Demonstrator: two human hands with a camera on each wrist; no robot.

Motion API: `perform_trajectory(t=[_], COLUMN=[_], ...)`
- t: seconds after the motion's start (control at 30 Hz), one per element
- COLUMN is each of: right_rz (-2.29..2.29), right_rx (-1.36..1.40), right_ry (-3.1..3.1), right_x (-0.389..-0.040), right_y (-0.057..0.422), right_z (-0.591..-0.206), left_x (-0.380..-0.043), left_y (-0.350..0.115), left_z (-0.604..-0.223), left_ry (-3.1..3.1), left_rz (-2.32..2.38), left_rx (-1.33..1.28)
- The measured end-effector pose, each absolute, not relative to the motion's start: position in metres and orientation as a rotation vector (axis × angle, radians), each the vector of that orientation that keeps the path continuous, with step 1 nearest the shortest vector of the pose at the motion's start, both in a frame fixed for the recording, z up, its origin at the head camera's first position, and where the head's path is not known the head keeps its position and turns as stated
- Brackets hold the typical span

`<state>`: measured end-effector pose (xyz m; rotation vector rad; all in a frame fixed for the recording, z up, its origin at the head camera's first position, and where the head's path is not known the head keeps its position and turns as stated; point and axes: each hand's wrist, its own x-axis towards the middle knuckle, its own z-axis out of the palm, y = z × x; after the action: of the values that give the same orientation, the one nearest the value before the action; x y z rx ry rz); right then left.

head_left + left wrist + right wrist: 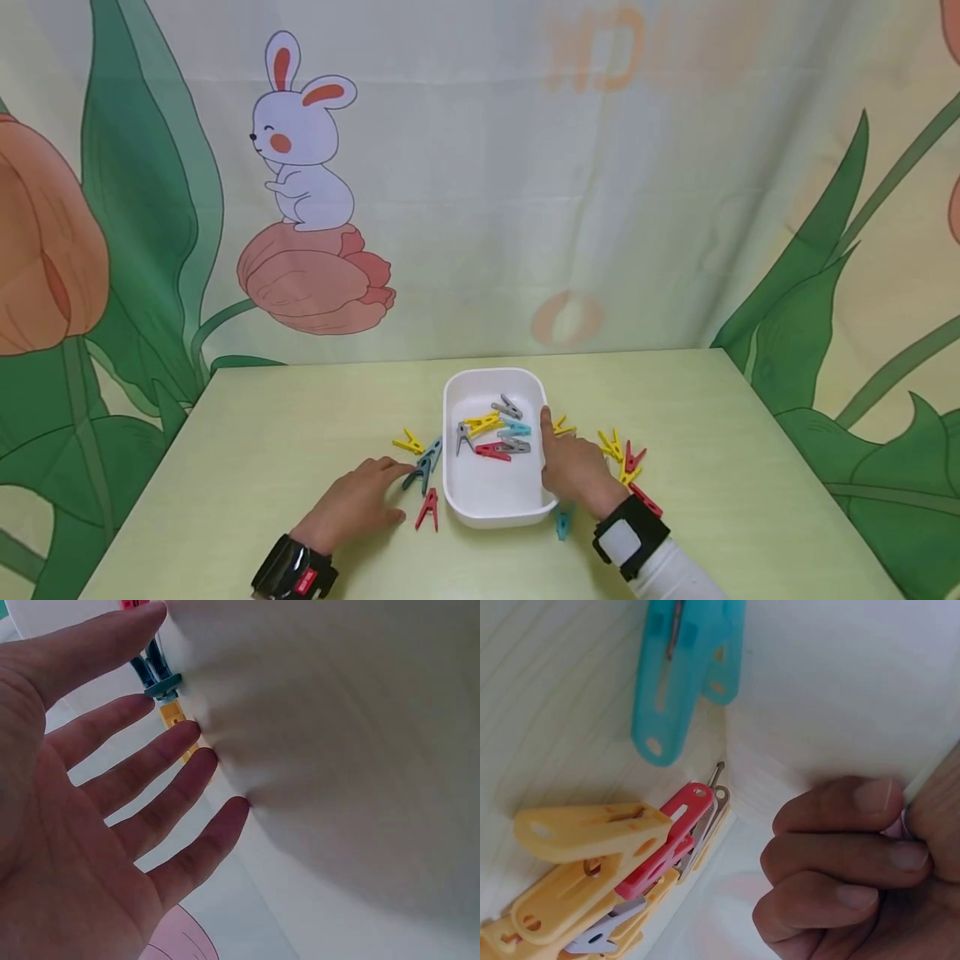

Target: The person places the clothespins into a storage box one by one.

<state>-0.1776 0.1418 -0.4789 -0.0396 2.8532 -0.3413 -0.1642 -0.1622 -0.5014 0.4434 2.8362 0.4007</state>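
Observation:
A white plastic tray [495, 500] holds several clothespins in grey, yellow, red and light blue. My right hand [573, 467] grips the tray at its right side, one finger stretched along the rim; in the right wrist view the other fingers [825, 862] curl in beside the tray wall. Left of the tray, my left hand [360, 504] is spread low over the table, palm down. Its fingertips reach dark teal clothespins [424, 467]. A red clothespin [427, 508] lies between the thumb and the tray, a yellow one [408, 442] just beyond the hand.
On the right lie more clothespins, yellow [611, 446] and red [633, 457], partly behind my right hand. A light blue clothespin [563, 523] sits by the tray's near right corner. A printed curtain [480, 208] hangs behind the table's [750, 467] far edge.

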Motion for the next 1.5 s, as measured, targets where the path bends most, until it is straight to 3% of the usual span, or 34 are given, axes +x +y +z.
perform_trajectory(t=[1.5], right_rz=[-0.366], right_rx=[0.004], right_ry=[2.830], right_x=[-0.1781], right_y=[0.1415], right_z=[-0.4807], left_x=[-0.1626], left_y=[-0.1577], left_z=[-0.5061], left_ry=[2.805], left_rz=[0.604], left_rx=[0.503])
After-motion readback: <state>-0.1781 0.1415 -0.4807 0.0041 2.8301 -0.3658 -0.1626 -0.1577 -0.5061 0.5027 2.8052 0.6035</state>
